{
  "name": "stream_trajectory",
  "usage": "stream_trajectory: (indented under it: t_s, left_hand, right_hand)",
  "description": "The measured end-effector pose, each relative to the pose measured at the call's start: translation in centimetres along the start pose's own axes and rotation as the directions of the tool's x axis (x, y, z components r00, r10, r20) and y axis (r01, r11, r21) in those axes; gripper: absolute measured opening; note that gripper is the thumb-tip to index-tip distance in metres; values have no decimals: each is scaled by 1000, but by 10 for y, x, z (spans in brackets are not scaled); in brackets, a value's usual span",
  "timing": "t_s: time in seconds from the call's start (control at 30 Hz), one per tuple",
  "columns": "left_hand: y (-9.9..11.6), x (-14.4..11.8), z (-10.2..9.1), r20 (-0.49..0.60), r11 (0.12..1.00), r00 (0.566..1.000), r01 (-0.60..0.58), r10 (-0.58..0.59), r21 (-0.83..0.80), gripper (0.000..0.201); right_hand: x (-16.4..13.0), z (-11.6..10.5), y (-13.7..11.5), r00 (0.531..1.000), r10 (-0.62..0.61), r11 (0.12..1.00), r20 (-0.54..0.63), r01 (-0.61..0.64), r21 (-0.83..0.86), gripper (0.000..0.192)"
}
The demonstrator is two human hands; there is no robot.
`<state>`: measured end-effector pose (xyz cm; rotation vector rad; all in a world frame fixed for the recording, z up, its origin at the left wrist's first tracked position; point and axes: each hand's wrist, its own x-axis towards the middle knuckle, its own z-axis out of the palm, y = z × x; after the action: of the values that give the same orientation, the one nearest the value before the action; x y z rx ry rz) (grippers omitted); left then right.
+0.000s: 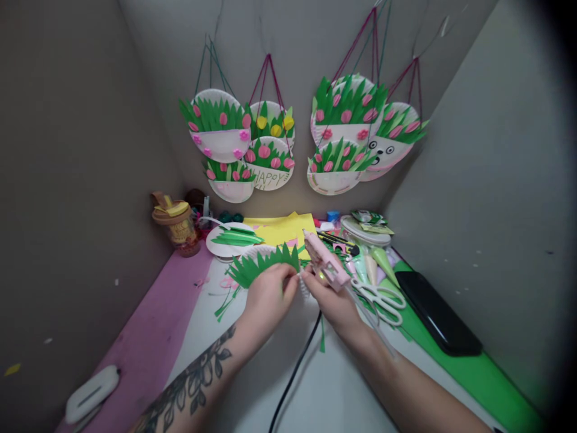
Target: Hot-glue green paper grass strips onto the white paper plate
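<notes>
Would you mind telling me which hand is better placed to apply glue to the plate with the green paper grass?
Right. The right hand already holds the pink glue gun beside the grass plate, while the left hand grips that plate's edge.

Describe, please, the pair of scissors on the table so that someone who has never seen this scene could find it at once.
Start from the table set in the corner under the hanging paper-plate baskets. Just right of the right hand, which holds a pink glue gun, lie the scissors, on green paper next to a black slab. Their white looped handles set them apart from the pointed green paper leaves nearby.
</notes>
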<state>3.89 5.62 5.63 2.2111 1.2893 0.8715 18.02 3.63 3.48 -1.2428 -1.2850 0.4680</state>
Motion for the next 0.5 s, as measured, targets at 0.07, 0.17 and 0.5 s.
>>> stream_trajectory:
  t_s: [0.07,0.17,0.5]
  left_hand:
    - [1,-1,0,19,999,1000,8,-8,40,15]
    - [1,-2,1,61,999,997,46,-46,6,18]
    - [-6,2,6,125,972,985,138,-115,-191,20]
  right_hand:
    - [0,-1,-3,999,28,1000,30,-29,11,16]
    - [-1,-2,-5,999,25,1000,48,-25,17,18]
    - [-1,-1,6,992,120,992,45,-121,21,23]
